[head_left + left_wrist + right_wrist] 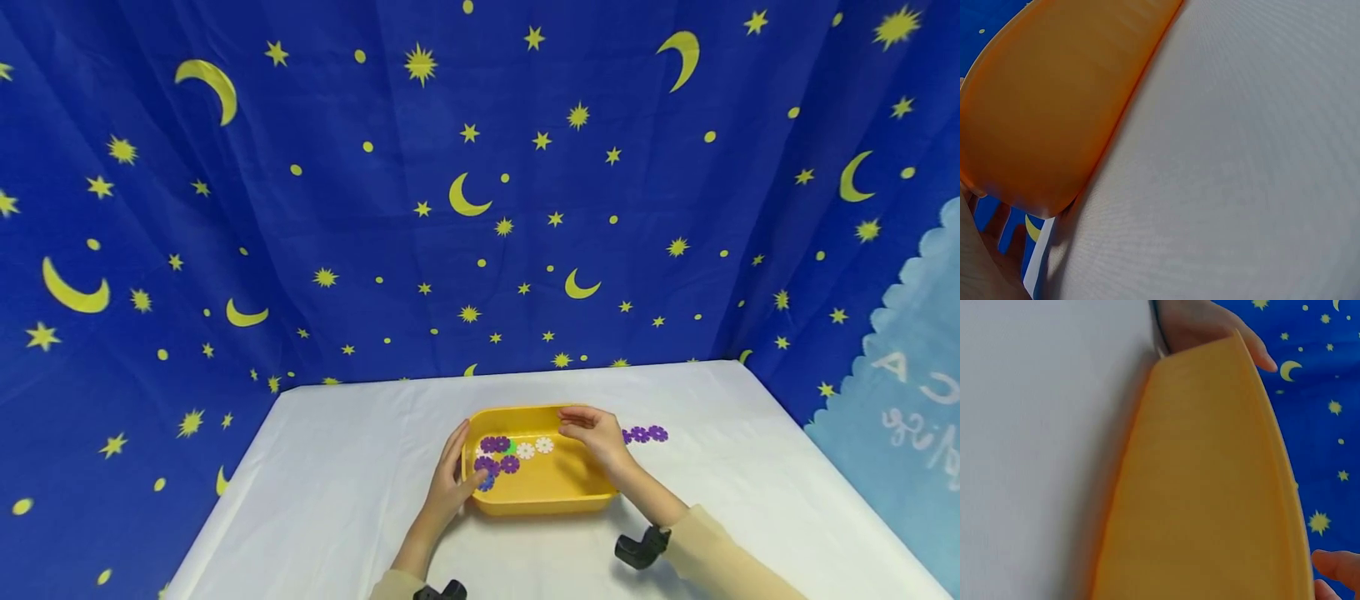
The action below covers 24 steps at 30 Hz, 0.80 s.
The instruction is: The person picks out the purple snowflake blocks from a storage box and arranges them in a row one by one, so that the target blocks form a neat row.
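A yellow plastic tub (543,506) stands on the white table, holding several flower-shaped disc pieces at its left end. Purple discs (510,464) lie there with white discs (544,445), a green disc (512,447) and a blue disc (486,482). My left hand (447,487) grips the tub's left end, thumb over the rim, fingers along the outside wall. In the right wrist view, this left hand (1210,328) shows beyond the tub's far end. Over the tub's right back part hovers my right hand (596,435), fingers loosely bent, with nothing visible between them.
A row of joined purple discs (647,434) lies on the table right of the tub, partly hidden by the right hand. The white tabletop (322,492) meets a blue moon-and-star curtain (390,250) behind. A light-blue panel (900,367) hangs at the right.
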Available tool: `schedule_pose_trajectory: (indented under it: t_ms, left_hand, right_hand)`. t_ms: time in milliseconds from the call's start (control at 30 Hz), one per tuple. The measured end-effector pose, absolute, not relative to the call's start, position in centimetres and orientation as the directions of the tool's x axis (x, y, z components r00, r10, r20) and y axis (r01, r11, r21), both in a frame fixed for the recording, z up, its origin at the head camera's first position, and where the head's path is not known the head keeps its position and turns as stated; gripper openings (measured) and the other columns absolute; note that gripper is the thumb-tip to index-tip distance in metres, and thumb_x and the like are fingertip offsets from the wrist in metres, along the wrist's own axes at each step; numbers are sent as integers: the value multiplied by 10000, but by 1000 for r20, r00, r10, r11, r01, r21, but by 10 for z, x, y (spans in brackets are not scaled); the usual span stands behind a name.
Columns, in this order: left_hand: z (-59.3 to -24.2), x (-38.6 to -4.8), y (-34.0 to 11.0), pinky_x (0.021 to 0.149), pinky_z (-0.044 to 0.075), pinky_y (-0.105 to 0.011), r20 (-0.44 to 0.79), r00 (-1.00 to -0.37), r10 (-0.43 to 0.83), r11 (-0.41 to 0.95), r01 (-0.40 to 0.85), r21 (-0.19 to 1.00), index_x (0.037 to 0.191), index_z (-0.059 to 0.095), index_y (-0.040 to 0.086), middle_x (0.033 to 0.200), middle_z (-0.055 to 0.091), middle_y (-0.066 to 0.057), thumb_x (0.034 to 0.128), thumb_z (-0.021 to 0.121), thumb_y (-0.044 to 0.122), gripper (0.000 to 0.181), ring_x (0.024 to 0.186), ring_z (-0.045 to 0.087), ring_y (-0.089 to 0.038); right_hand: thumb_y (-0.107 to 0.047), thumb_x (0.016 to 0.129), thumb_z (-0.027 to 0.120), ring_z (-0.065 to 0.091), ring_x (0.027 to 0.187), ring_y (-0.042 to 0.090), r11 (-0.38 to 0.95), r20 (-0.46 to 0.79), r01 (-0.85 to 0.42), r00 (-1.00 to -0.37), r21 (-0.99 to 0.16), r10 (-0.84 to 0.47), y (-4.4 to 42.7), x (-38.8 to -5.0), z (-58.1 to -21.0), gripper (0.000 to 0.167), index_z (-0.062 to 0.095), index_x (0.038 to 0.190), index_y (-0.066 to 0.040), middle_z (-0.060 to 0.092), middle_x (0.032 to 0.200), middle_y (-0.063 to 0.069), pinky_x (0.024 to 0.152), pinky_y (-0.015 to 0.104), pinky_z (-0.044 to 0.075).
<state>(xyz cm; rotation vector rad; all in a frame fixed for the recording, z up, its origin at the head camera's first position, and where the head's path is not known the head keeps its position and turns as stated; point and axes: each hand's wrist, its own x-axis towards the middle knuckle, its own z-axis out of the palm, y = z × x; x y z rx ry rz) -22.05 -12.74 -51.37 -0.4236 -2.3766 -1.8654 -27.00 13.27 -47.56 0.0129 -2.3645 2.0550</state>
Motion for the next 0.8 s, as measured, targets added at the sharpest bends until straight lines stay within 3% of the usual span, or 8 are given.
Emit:
schedule_pose_trajectory:
  t_ms: [100,267,433,567,667,800]
  left_hand:
    - [-513,-221,-127,1162,174,-270,235,-959,157,217,266,939,1490,282,43,1590,222,-94,857,661,100,740,1475,195,-275]
    - [-514,-222,-127,1158,166,-262,238,-958,159,209,268,940,1492,274,40,1589,209,-125,859,657,88,741,1473,194,-282]
    - [-514,-222,-127,1155,162,-225,237,-958,165,218,269,938,1494,272,44,1590,213,-115,862,655,88,740,1472,194,-267]
    - [-520,-225,-128,1177,160,-294,235,-958,165,230,269,935,1494,270,41,1591,211,-109,860,657,84,744,1474,189,-273]
    - [-533,-233,-129,1187,149,-362,244,-958,150,226,274,935,1496,279,70,1592,216,-90,847,664,63,755,1474,189,-277]
    - [-548,-240,-129,1188,154,-333,259,-956,139,222,284,933,1502,286,143,1594,219,-49,845,666,61,763,1477,192,-248]
  right_hand:
    - [45,837,635,636,1072,345,137,13,-15,-1000,-990,-14,123,-270,-479,325,611,1153,117,636,1174,282,813,201,571]
    - [55,834,633,667,990,302,164,23,-28,-999,-986,-35,108,-272,-486,291,629,1119,114,646,1137,296,793,227,581]
    - [64,825,639,653,994,359,167,61,-81,-991,-983,-122,98,-276,-492,309,612,1122,146,643,1121,313,757,176,569]
    - [60,812,656,647,997,387,190,97,-136,-975,-972,-202,92,-279,-498,332,598,1122,165,641,1105,330,762,174,569]
    - [47,805,671,669,956,338,204,96,-147,-965,-968,-243,87,-283,-501,330,606,1107,163,646,1086,330,776,208,580]
    - [64,805,660,688,878,248,199,79,-139,-956,-970,-284,83,-286,-504,314,602,1092,178,646,1065,341,754,233,591]
